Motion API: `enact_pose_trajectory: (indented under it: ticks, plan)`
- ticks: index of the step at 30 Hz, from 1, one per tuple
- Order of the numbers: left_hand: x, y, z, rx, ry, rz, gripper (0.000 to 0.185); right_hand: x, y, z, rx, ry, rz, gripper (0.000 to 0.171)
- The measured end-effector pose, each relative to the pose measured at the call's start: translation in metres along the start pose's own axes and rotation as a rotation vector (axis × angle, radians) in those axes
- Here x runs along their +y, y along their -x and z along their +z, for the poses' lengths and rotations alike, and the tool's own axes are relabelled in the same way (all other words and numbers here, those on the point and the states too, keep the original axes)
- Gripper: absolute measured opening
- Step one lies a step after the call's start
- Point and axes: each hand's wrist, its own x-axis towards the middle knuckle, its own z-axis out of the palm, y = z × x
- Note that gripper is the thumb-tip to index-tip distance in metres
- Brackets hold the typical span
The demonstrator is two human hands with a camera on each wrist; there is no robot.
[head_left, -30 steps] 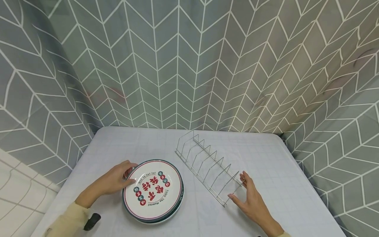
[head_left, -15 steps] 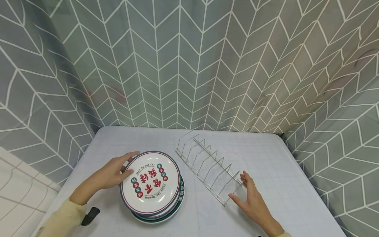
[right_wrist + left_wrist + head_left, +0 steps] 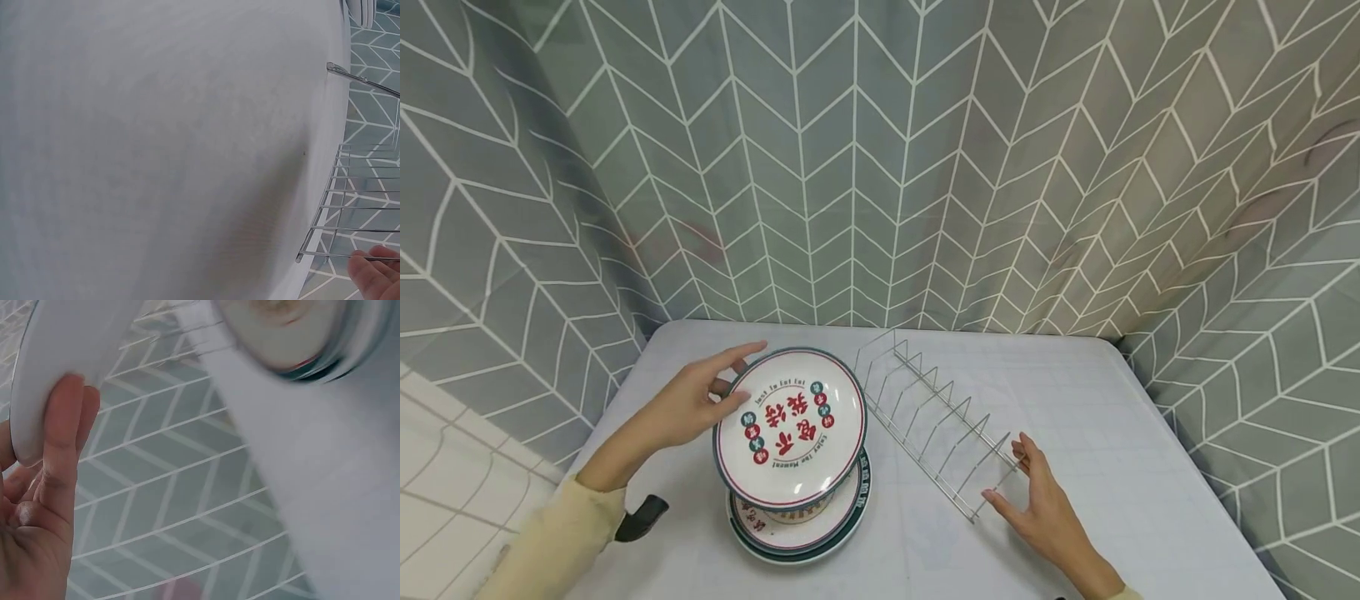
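A printed plate (image 3: 790, 429) is held tilted above the remaining stack of plates (image 3: 799, 521) by the left hand (image 3: 688, 406), at the near left of the grey bench (image 3: 1097, 417). The plate is pinched at its left rim only: the thumb lies over the top edge, and fingers (image 3: 62, 440) are pressed flat against the white underside, as is seen from the left wrist. The wire rack (image 3: 932, 417) stands just beside the plate, running diagonally toward the right hand (image 3: 1037, 500), whose fingers are straight and slightly spread, their tips touching the rack's near end.

A slip is judged to be the chief risk. With the plate gripped at one edge and its weight hanging away from the grip, it could rotate out of the pinch and drop onto the stack beneath, where chipping would be likely. The rack could also be nudged: it is light, and only steadied by fingertips, so a plate brought against a divider at an angle might skid or tip it. A slot could be missed as well, since the thin wires are closely spaced. A chevron-patterned curtain (image 3: 880, 167) is hung behind the bench.
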Motion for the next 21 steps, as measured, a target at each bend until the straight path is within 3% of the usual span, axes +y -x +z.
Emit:
enact_pose_trajectory:
  ticks: [5, 10, 16, 21]
  plan:
    - [0.029, -0.038, -0.033, 0.077, -0.102, 0.053, 0.056, 0.001, -0.002, -0.001, 0.003, 0.003, 0.003, 0.095]
    - [0.058, -0.086, -0.052, 0.185, -0.213, 0.147, 0.056, 0.003, -0.001, -0.001, 0.007, -0.010, 0.007, 0.095]
    - [0.074, -0.139, -0.053, 0.232, -0.315, 0.223, 0.056, 0.004, 0.001, -0.001, 0.004, -0.022, 0.009, 0.096]
    - [0.072, -0.166, -0.040, 0.226, -0.333, 0.294, 0.053, 0.003, 0.001, 0.001, 0.007, -0.046, -0.008, 0.097]
